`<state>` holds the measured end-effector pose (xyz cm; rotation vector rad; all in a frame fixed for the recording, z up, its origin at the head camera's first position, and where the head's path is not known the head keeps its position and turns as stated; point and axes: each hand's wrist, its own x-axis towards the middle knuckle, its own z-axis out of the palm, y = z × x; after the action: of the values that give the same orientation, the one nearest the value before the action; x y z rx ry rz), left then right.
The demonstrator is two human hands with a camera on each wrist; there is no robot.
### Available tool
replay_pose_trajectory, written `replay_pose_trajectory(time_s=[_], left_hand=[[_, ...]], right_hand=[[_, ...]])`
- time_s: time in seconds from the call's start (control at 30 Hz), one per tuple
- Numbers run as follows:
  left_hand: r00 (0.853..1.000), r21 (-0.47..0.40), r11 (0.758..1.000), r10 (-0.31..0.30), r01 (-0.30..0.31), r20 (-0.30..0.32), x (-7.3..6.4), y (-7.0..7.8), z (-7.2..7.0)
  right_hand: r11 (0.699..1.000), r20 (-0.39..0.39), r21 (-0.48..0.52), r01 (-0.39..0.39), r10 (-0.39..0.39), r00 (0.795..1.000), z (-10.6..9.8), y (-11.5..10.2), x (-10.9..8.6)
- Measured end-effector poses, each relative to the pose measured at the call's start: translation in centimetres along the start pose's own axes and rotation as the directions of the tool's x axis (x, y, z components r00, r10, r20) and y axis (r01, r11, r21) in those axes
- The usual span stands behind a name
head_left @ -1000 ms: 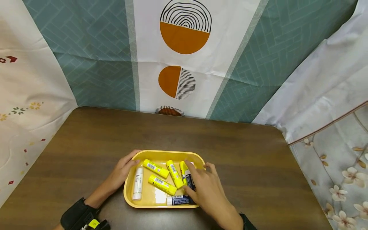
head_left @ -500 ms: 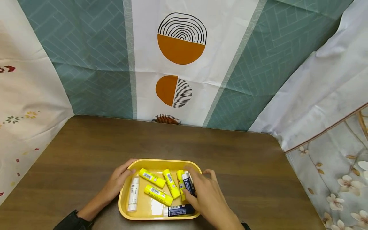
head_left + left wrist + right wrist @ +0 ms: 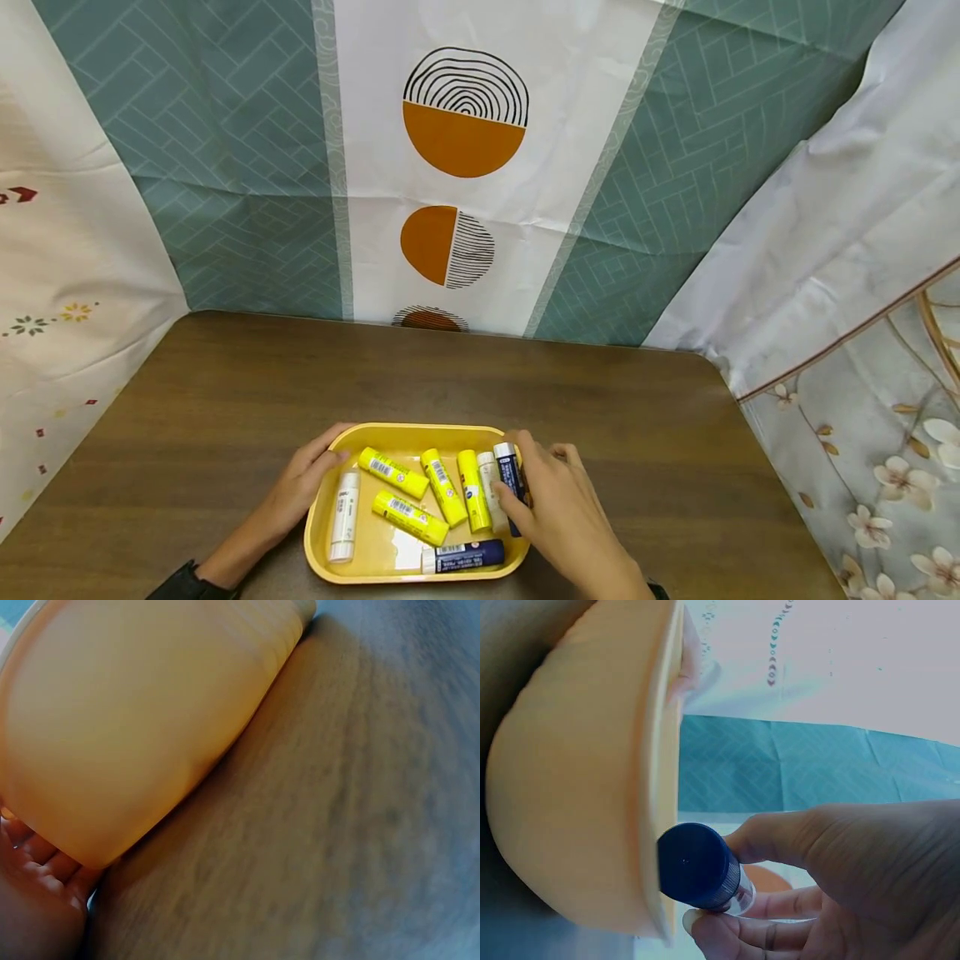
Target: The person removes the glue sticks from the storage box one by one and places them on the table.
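Note:
A yellow tray (image 3: 408, 577) holds several glue sticks. My left hand (image 3: 296, 482) grips its left end, thumb over the rim and fingers along the outer wall (image 3: 127, 735). At the right end, my right hand (image 3: 566, 521) pinches a navy glue stick (image 3: 510, 471) between thumb and fingers. Its round blue end (image 3: 694, 862) shows by the tray's rim in the right wrist view. Next to it lie a white glue stick (image 3: 489, 479) and a yellow glue stick (image 3: 473, 492). Another navy glue stick (image 3: 465, 557) lies along the near side, and another white one (image 3: 345, 515) at the left.
More yellow glue sticks, such as the upper left one (image 3: 393, 472), lie loosely across the tray's middle. The brown wooden table (image 3: 420, 375) extends behind and to both sides. Patterned cloth (image 3: 247, 167) hangs at its back and side edges.
My right hand has shifted the navy glue stick rightward, away from the yellow one, exposing the white one between them. The left hand keeps its grip. The head view has tilted up.

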<state>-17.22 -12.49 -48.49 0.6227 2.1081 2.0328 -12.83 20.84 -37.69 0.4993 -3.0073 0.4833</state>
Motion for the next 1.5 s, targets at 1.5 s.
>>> replay_pose_trajectory(time_s=[1.5], left_hand=[[1.000, 0.053, 0.999, -0.002, 0.003, -0.018, 0.2, 0.1, -0.1]], right_hand=[[0.984, 0.051, -0.124, -0.124, 0.131, 0.990, -1.7, 2.6, -0.5]])
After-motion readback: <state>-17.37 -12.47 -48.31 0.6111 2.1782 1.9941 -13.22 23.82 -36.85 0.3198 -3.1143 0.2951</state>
